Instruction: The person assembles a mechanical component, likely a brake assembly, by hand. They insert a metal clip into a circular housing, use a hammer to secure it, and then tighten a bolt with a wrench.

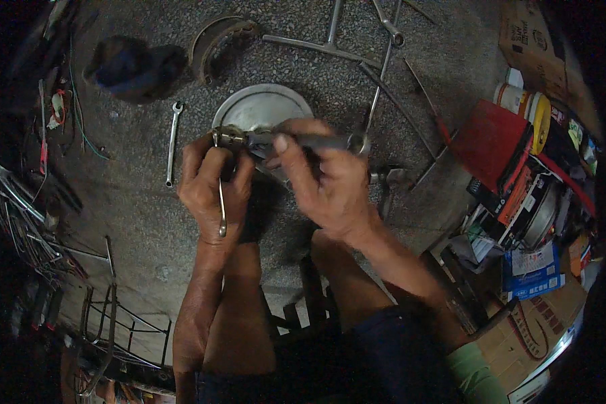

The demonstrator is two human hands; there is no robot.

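My left hand (212,185) is closed around a short brassy metal cylinder (231,137). A thin curved metal lever (221,202) with a rounded end hangs from that part across the back of my hand. My right hand (326,178) grips a long grey wrench-like tool (320,141); its far right end is rounded, and its left end meets the cylinder. Fingers hide much of the contact. Beneath and beyond both hands lies a round silvery metal plate (266,97) on the speckled floor. A combination wrench (173,145) lies left of my left hand.
A curved brake shoe (212,47), a dark cloth (133,67) and a T-handle wrench (326,48) lie beyond the plate. Boxes, a red panel (493,145) and a cardboard carton (542,337) crowd the right. Metal tools (30,232) and a wire rack (124,330) line the left.
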